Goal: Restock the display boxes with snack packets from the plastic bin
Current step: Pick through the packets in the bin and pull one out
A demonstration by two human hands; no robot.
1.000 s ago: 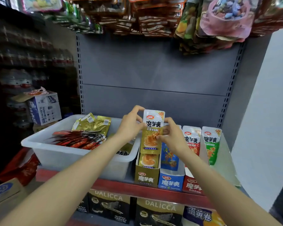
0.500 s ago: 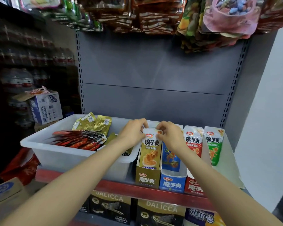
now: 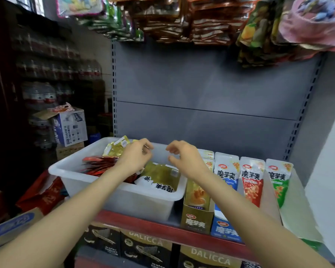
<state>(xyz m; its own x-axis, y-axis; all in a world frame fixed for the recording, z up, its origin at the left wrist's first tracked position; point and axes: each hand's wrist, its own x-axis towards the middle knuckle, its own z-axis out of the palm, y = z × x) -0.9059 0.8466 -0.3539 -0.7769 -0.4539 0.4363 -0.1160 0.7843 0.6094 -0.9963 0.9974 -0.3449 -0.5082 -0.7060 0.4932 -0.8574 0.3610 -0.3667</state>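
Observation:
A white plastic bin (image 3: pixel 124 198) stands on the shelf and holds gold packets (image 3: pixel 161 174) and red packets (image 3: pixel 99 164). My left hand (image 3: pixel 134 157) hovers over the bin's middle with fingers loosely curled and nothing in it. Just right of it, my right hand (image 3: pixel 184 158) hangs above the bin's right rim, also loose and holding nothing. To the bin's right stand four display boxes: the gold box (image 3: pixel 196 217) with a gold packet (image 3: pixel 197 194) in it, then the blue box (image 3: pixel 225 229), the red packets (image 3: pixel 251 180) and the green packets (image 3: pixel 278 180).
The shelf's red front edge (image 3: pixel 143 221) runs below the bin. Hanging snack bags (image 3: pixel 201 18) crowd the top. A grey back panel (image 3: pixel 201 89) rises behind. Cartons (image 3: pixel 70 126) and bottled drinks stand at left; dark DALICCA boxes (image 3: pixel 147 246) fill the lower shelf.
Both hands pushed the gold packet down into the gold box, let go of it, and moved left and up over the bin. The camera view came closer.

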